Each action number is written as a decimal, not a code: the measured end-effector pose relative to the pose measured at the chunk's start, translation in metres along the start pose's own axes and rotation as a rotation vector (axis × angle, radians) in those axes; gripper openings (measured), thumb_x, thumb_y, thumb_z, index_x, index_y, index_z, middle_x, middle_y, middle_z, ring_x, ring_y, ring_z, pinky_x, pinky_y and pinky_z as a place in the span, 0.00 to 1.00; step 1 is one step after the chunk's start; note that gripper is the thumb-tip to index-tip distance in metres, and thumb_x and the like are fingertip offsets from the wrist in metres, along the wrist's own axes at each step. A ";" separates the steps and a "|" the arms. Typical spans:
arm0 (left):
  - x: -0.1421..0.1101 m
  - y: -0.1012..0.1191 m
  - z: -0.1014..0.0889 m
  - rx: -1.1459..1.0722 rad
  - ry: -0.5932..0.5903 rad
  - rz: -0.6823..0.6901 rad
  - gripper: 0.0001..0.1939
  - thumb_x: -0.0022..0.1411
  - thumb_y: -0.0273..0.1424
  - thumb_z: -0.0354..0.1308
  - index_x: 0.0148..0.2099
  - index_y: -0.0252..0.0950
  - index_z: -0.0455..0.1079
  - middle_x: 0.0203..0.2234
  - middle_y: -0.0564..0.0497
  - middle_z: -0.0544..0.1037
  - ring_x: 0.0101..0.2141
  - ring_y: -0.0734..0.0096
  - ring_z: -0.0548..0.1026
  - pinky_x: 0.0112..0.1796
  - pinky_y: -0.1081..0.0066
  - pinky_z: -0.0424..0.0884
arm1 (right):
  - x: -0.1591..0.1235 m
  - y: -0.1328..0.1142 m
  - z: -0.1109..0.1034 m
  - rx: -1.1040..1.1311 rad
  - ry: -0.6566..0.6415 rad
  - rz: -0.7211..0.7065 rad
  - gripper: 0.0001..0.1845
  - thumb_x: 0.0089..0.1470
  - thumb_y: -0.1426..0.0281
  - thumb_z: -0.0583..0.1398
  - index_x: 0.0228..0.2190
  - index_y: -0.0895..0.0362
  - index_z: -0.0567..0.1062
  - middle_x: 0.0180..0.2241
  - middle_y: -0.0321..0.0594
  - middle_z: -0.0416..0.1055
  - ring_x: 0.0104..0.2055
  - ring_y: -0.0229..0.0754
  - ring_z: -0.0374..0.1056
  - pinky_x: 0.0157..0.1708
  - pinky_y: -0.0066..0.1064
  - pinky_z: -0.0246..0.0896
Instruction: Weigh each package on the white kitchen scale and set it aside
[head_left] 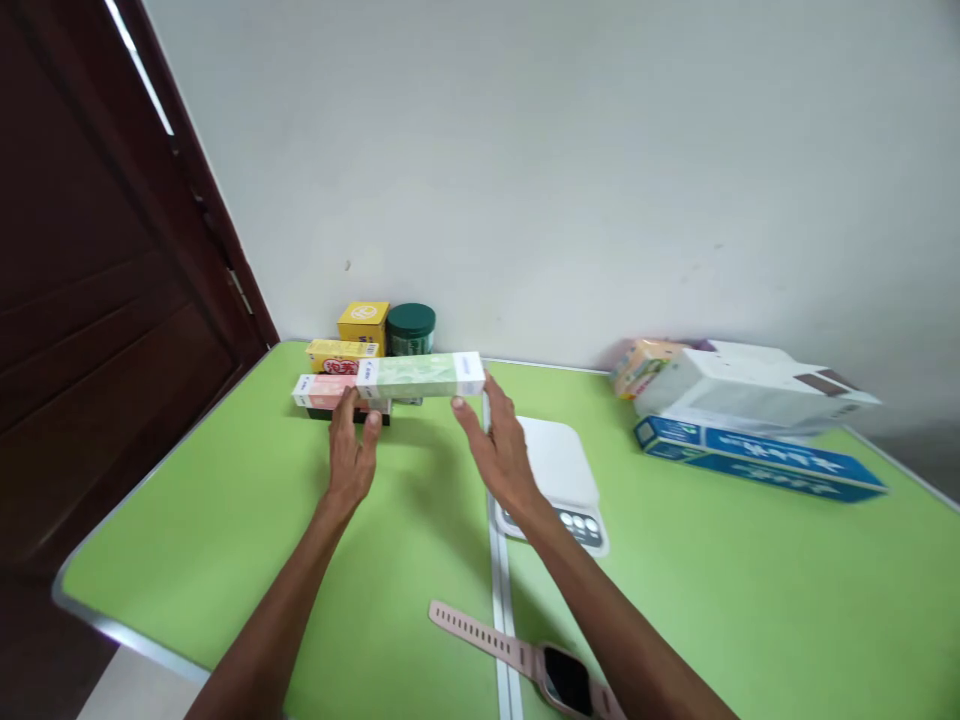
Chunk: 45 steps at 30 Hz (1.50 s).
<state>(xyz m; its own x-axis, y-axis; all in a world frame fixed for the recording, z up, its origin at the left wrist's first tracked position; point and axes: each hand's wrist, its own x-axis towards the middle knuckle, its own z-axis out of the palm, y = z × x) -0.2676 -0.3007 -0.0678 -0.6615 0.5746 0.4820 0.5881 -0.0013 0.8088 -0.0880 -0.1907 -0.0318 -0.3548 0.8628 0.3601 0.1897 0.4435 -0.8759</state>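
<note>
A long, slim white-and-green box (418, 376) is held level above the table, its shadow falling on the surface below. My right hand (501, 450) grips its right end, thumb by the lower edge and fingers round the end. At the opposite end, my left hand (351, 455) has its fingers against the box's left side and its thumb just below. Behind the left fingers lies a similar pink-and-white box (322, 389) on top of a dark item (322, 413). A white kitchen scale (559, 460) stands under my right wrist, partly covered by the forearm.
Yellow boxes (363, 318) and a green-lidded jar (411, 322) stand by the wall. A blue carton (757, 460), a white package (750, 385) and a colourful pack (646, 365) sit on the right. A pink-strapped smartwatch (566, 680) lies near the front.
</note>
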 end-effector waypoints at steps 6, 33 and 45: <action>-0.066 0.032 0.053 -0.047 -0.365 0.036 0.41 0.71 0.58 0.46 0.74 0.37 0.57 0.72 0.36 0.62 0.72 0.49 0.58 0.70 0.46 0.53 | -0.047 0.038 -0.100 -0.094 0.125 0.176 0.45 0.61 0.40 0.57 0.68 0.53 0.65 0.70 0.51 0.63 0.71 0.60 0.58 0.70 0.56 0.51; -0.082 0.028 0.072 -0.125 -0.501 -0.181 0.43 0.71 0.59 0.46 0.76 0.40 0.49 0.73 0.37 0.59 0.71 0.50 0.60 0.70 0.46 0.56 | -0.080 0.107 -0.159 -0.021 0.305 0.341 0.39 0.65 0.40 0.48 0.54 0.56 0.78 0.58 0.51 0.76 0.63 0.58 0.68 0.65 0.52 0.61; -0.092 0.058 0.085 -0.005 -0.517 0.087 0.42 0.71 0.55 0.47 0.78 0.43 0.45 0.75 0.43 0.54 0.74 0.51 0.52 0.72 0.48 0.48 | -0.082 0.084 -0.142 0.087 0.161 0.174 0.38 0.67 0.43 0.52 0.67 0.51 0.68 0.69 0.47 0.65 0.72 0.56 0.57 0.72 0.55 0.48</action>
<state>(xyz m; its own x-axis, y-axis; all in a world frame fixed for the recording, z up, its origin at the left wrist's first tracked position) -0.1332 -0.2837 -0.0935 -0.2932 0.9012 0.3192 0.6279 -0.0703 0.7751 0.0876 -0.1901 -0.0893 -0.1720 0.9549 0.2422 0.1535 0.2689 -0.9509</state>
